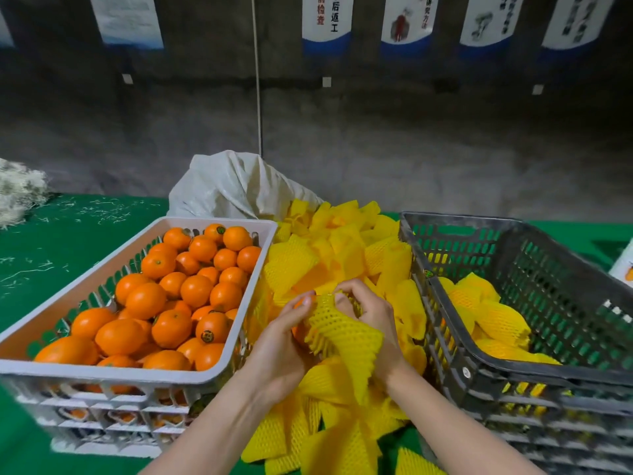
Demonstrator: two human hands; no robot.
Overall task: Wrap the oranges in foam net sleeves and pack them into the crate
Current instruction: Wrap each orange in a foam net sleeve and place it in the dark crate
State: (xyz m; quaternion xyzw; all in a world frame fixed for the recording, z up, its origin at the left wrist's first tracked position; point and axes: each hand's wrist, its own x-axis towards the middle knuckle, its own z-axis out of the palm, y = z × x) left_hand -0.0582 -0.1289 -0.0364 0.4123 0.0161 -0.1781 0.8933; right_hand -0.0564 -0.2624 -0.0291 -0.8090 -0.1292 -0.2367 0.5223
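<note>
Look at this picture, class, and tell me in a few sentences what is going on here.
A person is wrapping an orange in a yellow foam net sleeve. The left hand holds the orange while the right hand pinches the sleeve's open end, above a pile of spare sleeves. The white crate on the left is full of bare oranges; the dark crate on the right holds some wrapped ones.

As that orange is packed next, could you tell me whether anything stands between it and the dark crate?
Nothing visible does. The orange, in the left hand with the right hand gripping its foam sleeve, need only clear the near wall of the dark crate.
</note>
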